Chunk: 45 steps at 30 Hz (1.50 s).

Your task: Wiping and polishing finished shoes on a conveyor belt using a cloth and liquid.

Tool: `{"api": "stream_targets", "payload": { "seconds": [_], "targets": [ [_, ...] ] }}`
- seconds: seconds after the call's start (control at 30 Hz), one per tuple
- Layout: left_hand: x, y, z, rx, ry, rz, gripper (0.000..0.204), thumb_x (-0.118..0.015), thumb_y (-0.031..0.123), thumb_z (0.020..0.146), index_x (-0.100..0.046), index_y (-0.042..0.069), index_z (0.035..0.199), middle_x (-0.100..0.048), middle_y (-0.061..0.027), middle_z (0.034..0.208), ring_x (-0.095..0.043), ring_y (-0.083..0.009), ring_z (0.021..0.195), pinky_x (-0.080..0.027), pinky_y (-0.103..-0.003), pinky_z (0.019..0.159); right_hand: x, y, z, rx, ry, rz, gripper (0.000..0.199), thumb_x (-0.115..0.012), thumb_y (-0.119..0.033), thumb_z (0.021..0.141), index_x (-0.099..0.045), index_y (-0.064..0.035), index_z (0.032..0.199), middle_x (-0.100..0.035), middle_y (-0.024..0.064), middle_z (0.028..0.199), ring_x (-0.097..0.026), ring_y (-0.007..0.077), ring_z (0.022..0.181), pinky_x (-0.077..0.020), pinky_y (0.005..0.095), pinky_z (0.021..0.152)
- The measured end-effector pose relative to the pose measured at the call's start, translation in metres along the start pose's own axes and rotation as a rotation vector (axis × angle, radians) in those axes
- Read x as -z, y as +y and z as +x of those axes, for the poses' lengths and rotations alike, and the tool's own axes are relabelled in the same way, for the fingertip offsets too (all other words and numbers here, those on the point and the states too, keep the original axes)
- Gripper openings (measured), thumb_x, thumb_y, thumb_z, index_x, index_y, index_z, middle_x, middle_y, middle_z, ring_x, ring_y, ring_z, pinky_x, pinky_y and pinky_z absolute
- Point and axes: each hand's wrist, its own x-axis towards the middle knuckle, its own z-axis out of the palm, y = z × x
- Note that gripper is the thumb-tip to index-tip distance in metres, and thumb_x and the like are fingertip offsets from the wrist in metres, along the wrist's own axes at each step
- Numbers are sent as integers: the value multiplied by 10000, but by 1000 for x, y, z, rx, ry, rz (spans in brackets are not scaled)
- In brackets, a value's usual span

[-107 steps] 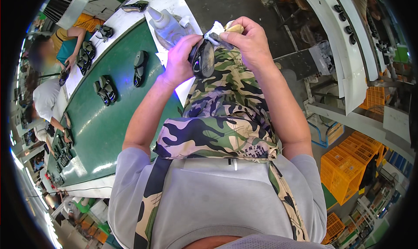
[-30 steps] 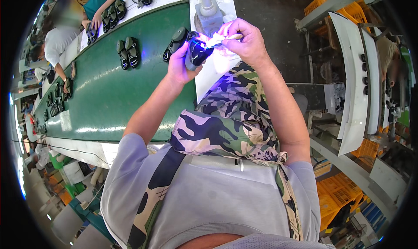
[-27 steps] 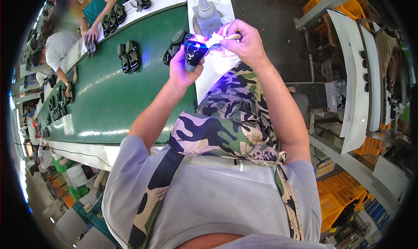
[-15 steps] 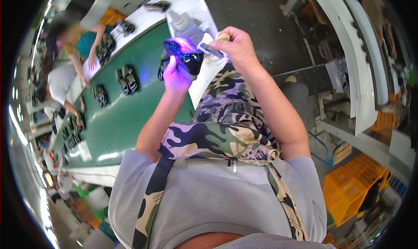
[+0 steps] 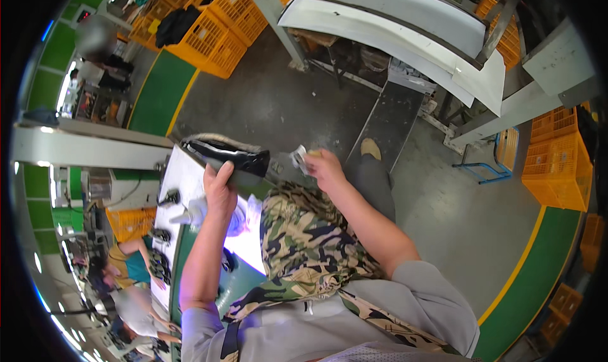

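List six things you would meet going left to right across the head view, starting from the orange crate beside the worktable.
Orange crate → black shoe held in the left hand → small grey piece → right hand → blue metal frame → stacked orange crates.

Glossy black shoe point(image 5: 244, 161) — held aloft, crosswise; blurred whitish-grey piece point(image 5: 299, 160) — apart, to its right.

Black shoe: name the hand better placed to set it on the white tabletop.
Probably the left hand: it grips the black shoe near the white tabletop. The right hand is farther from it, out over the floor, and holds a small pale item.
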Motion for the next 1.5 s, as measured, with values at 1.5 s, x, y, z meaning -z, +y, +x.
{"api": "stream_targets", "payload": {
  "seconds": [1.5],
  "targets": [
    [330,-114,-367,720,937,1089,696,-830,401,697,-630,24,1246,-677,-136,1203,-646,-252,1112,-493,-347,981,79,13,75,-109,45,-218,158,-688,-198,899,-639,-70,977,-645,54,864,-620,177,764,-470,309,639]
  ]
}}
